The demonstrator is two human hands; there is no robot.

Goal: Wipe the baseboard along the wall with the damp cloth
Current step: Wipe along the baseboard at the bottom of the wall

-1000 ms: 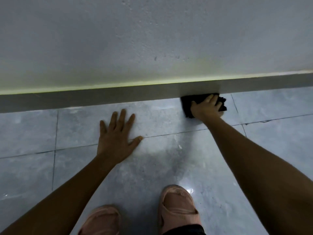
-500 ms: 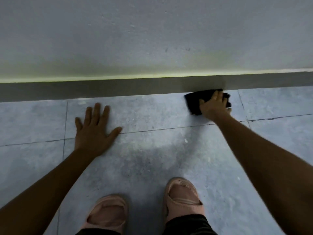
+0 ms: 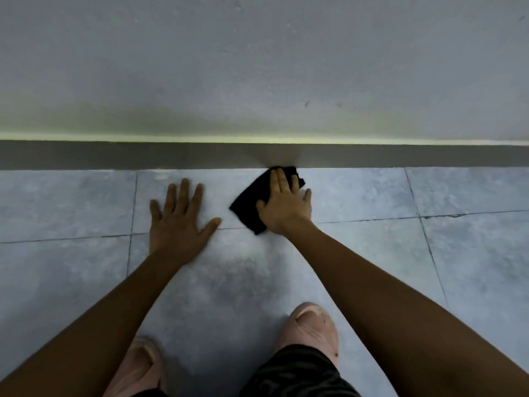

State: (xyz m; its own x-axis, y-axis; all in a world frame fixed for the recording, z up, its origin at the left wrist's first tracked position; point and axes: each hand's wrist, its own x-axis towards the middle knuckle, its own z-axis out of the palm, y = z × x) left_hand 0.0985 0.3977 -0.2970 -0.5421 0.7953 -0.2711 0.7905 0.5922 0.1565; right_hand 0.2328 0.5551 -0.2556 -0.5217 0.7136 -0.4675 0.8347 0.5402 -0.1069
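Note:
A dark grey baseboard (image 3: 114,155) runs across the view at the foot of the pale wall. A black cloth (image 3: 250,200) lies flat on the floor tile, its far corner touching the bottom edge of the baseboard. My right hand (image 3: 284,206) presses flat on the cloth, fingers stretched toward the baseboard and covering the cloth's right half. My left hand (image 3: 179,222) rests palm down on the tile, fingers spread, just left of the cloth and holding nothing.
Grey marbled floor tiles (image 3: 472,253) with dark grout lines fill the foreground. My two feet in pink slippers (image 3: 310,325) stand close below the hands. The wall (image 3: 257,67) is plain with small marks.
My right hand and the cloth have come down off the baseboard's face and lie flatter on the floor. The hands now sit closer together, and the view has shifted along the wall.

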